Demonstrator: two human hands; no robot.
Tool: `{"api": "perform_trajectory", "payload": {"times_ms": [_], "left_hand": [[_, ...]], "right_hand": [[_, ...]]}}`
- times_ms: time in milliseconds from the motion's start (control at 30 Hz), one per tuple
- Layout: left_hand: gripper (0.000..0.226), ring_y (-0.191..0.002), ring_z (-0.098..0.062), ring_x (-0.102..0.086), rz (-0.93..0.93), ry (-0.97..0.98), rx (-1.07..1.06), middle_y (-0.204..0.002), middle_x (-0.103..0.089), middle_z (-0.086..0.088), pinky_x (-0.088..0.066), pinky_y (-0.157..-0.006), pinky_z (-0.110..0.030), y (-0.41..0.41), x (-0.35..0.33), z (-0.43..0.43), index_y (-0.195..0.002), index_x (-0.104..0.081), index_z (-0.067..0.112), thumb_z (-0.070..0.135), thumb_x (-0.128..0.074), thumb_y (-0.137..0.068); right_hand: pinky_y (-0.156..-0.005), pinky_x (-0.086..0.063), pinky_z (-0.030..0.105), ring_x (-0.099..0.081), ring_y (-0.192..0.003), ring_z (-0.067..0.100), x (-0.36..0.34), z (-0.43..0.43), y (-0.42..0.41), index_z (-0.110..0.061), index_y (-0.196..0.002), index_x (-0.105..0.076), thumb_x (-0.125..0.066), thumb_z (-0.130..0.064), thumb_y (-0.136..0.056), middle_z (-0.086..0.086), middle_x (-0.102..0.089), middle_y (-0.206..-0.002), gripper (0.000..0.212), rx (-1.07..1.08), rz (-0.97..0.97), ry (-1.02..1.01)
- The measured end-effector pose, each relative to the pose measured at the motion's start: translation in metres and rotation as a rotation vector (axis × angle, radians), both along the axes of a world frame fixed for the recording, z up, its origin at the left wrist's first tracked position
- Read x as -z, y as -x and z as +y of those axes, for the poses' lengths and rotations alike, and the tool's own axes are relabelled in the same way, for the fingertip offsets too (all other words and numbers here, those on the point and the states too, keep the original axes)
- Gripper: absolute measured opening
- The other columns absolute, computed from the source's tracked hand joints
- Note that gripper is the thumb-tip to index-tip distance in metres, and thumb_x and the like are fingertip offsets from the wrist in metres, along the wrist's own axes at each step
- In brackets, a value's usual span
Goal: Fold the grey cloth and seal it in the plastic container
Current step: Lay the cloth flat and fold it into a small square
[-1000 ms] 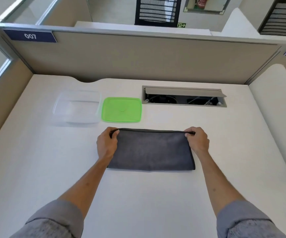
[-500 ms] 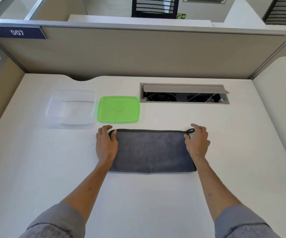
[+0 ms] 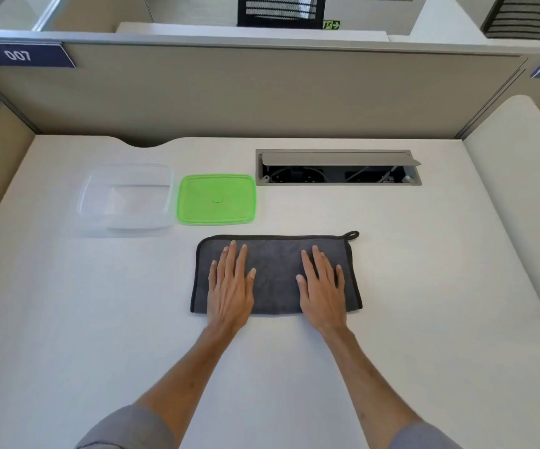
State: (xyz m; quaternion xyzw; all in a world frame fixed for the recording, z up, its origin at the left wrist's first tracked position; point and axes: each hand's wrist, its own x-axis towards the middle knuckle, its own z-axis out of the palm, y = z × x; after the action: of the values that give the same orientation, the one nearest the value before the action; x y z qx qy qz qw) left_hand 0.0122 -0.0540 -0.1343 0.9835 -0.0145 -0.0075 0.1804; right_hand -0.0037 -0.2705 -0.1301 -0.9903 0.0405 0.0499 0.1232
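The grey cloth [image 3: 275,254] lies folded into a flat rectangle on the white desk, a small hanging loop at its far right corner. My left hand [image 3: 231,286] rests palm down on its left half, fingers spread. My right hand [image 3: 322,286] lies flat on its right half the same way. Neither hand grips anything. Behind the cloth to the left stands the clear plastic container [image 3: 126,199], open and empty. Its green lid [image 3: 216,199] lies flat beside it on the right.
An open grey cable hatch [image 3: 338,166] with wires inside is sunk into the desk at the back right. Beige partition walls [image 3: 246,92] enclose the desk at the back and left. A second desk surface [image 3: 514,189] adjoins on the right.
Both hands let go of the cloth's far corners and moved inward onto its top, where they now lie flat with fingers spread. The cloth stays folded in place.
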Motion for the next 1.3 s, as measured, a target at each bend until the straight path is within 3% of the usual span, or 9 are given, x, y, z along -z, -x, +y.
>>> {"api": "perform_trajectory", "payload": {"times_ms": [233, 333, 433, 567, 733, 867, 967, 1100, 1300], "left_hand": [[0.065, -0.173, -0.025, -0.018, 0.016, -0.049, 0.003, -0.187, -0.013, -0.005, -0.018, -0.140, -0.049, 0.021, 0.007, 0.038, -0.177, -0.021, 0.021, 0.046, -0.024, -0.117], [0.072, -0.174, -0.025, -0.013, 0.020, -0.035, 0.043, -0.187, -0.008, -0.005, -0.014, -0.141, -0.048, 0.025, 0.007, 0.044, -0.177, -0.018, 0.021, 0.050, -0.013, -0.112], [0.069, -0.174, -0.025, -0.011, 0.016, -0.027, 0.047, -0.187, -0.007, -0.005, -0.013, -0.141, -0.049, 0.025, 0.003, 0.040, -0.178, -0.016, 0.021, 0.049, -0.019, -0.115], [0.065, -0.174, -0.023, -0.009, -0.011, -0.012, 0.151, -0.187, -0.009, -0.003, -0.013, -0.141, -0.050, 0.031, -0.003, 0.022, -0.178, -0.016, 0.023, 0.043, -0.038, -0.119], [0.066, -0.175, -0.019, 0.001, 0.057, -0.070, 0.374, -0.187, 0.007, 0.003, -0.007, -0.142, -0.047, 0.045, 0.001, 0.002, -0.178, -0.001, 0.034, 0.048, -0.028, -0.119], [0.065, -0.175, -0.020, 0.005, 0.096, -0.077, 0.373, -0.187, 0.012, 0.001, -0.003, -0.142, -0.046, 0.048, 0.002, -0.001, -0.177, 0.003, 0.036, 0.047, -0.024, -0.120], [0.064, -0.175, -0.019, 0.007, 0.107, -0.080, 0.423, -0.187, 0.011, 0.002, -0.003, -0.142, -0.046, 0.044, 0.001, 0.000, -0.178, 0.003, 0.035, 0.044, -0.023, -0.120], [0.059, -0.174, -0.016, -0.007, 0.167, 0.118, 0.406, -0.187, -0.012, 0.006, -0.007, -0.142, -0.040, 0.033, -0.010, -0.003, -0.178, -0.018, 0.027, 0.040, -0.031, -0.121], [0.051, -0.149, -0.015, -0.059, 0.330, 0.746, 0.113, -0.159, -0.065, 0.003, -0.043, -0.129, -0.042, 0.004, -0.049, -0.006, -0.160, -0.059, 0.024, 0.050, -0.047, -0.117]], "right_hand": [[-0.134, -0.026, 0.051, -0.031, -0.165, 0.024, -0.010, -0.031, 0.030, -0.018, -0.171, -0.032, -0.045, -0.032, -0.115, 0.006, -0.026, -0.181, 0.060, 0.304, -0.050, -0.064], [-0.111, -0.049, 0.054, -0.052, -0.144, 0.036, -0.014, -0.037, 0.044, -0.011, -0.161, -0.045, -0.062, -0.024, -0.108, 0.012, -0.051, -0.160, 0.057, 0.498, -0.063, -0.140], [-0.091, -0.054, 0.054, -0.059, -0.123, 0.042, -0.022, -0.037, 0.047, -0.007, -0.142, -0.056, -0.071, -0.022, -0.102, 0.018, -0.059, -0.134, 0.046, 0.630, -0.024, -0.173], [-0.095, -0.056, 0.055, -0.059, -0.121, 0.046, -0.034, -0.038, 0.042, -0.005, -0.131, -0.057, -0.072, -0.024, -0.102, 0.023, -0.059, -0.130, 0.038, 0.778, 0.095, -0.313], [-0.101, -0.055, 0.049, -0.064, -0.120, 0.047, -0.039, -0.049, 0.035, 0.003, -0.128, -0.057, -0.081, -0.028, -0.095, 0.025, -0.064, -0.134, 0.052, 0.978, 0.200, -0.586], [-0.087, -0.058, 0.045, -0.065, -0.090, 0.037, -0.042, -0.049, 0.033, -0.006, -0.080, -0.064, -0.089, -0.024, -0.087, 0.017, -0.075, -0.098, 0.031, 1.036, 0.121, -0.811], [-0.096, -0.064, 0.055, -0.072, -0.098, 0.040, -0.049, -0.035, 0.034, -0.003, -0.097, -0.068, -0.085, -0.018, -0.088, 0.016, -0.077, -0.105, 0.024, 0.966, 0.059, -0.875], [-0.082, -0.059, 0.043, -0.073, -0.097, 0.036, -0.063, -0.004, 0.028, -0.011, -0.103, -0.064, -0.076, -0.017, -0.089, 0.001, -0.073, -0.096, 0.019, 0.820, -0.051, -0.828], [-0.068, -0.049, 0.038, -0.071, -0.080, 0.030, -0.084, 0.057, 0.023, -0.030, -0.096, -0.047, -0.071, -0.024, -0.089, -0.009, -0.072, -0.084, 0.026, 0.542, -0.216, -0.571]]}}
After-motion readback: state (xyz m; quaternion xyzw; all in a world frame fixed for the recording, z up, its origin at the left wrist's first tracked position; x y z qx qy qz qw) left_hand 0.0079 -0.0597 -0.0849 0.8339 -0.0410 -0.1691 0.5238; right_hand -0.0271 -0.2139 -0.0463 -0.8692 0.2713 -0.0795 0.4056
